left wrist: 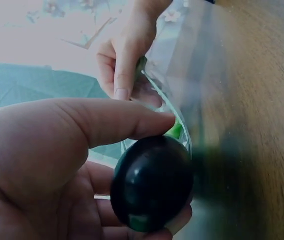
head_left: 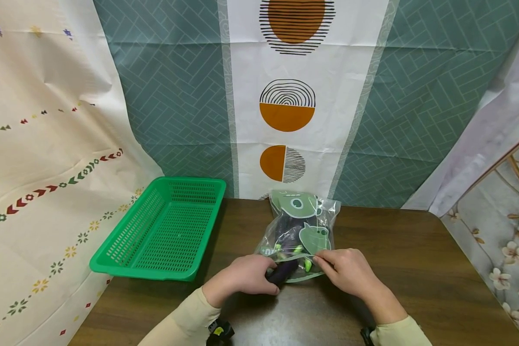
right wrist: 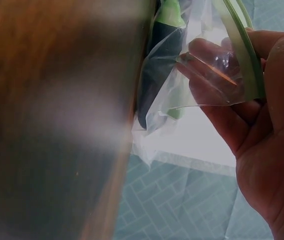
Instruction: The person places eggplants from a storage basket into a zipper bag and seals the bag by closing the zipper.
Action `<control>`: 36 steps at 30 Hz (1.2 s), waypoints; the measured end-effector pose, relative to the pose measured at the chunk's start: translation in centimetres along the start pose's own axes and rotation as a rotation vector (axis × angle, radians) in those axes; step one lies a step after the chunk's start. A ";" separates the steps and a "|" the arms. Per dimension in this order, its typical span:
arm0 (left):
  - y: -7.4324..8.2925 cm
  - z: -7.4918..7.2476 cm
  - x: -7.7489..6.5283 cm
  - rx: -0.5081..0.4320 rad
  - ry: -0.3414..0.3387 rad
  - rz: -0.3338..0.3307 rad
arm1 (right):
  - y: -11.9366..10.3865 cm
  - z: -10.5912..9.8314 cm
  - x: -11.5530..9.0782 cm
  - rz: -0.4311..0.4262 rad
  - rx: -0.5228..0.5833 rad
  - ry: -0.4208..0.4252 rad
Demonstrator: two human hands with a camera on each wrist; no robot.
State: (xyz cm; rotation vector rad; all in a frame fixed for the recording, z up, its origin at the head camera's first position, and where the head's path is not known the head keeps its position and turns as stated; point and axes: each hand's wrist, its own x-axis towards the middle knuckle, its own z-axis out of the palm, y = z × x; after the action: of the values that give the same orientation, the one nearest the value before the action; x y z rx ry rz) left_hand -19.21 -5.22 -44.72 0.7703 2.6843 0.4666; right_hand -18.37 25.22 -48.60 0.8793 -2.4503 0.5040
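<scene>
A clear zip bag (head_left: 315, 239) with green printed shapes lies on the table, its mouth toward me. Inside it are dark purple eggplants (right wrist: 157, 70) with bright green stem ends. My left hand (head_left: 252, 275) grips another eggplant (head_left: 284, 272) at the mouth, the thumb over it and the fingers beneath. In the left wrist view the rounded, glossy end of this eggplant (left wrist: 154, 180) faces the camera, its far part running into the bag. My right hand (head_left: 350, 273) pinches the green zip edge (right wrist: 246, 55) between thumb and fingers, holding the mouth up at its right side.
A green plastic basket (head_left: 190, 275) with slotted walls stands on the brown table (head_left: 398, 259) to the left, with nothing in it. Behind the table hangs a patterned cloth (head_left: 173, 96), and the bag's far end reaches close to it.
</scene>
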 end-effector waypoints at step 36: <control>0.2 0.8 -0.3 -0.320 -0.031 -0.111 | -0.1 -0.1 0.1 -0.011 -0.024 0.008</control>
State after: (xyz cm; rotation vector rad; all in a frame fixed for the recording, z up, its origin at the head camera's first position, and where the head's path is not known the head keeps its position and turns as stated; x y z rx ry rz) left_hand -18.55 -5.06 -45.25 0.5293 2.5177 0.8221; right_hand -18.37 25.13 -48.44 0.8783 -2.4377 0.4726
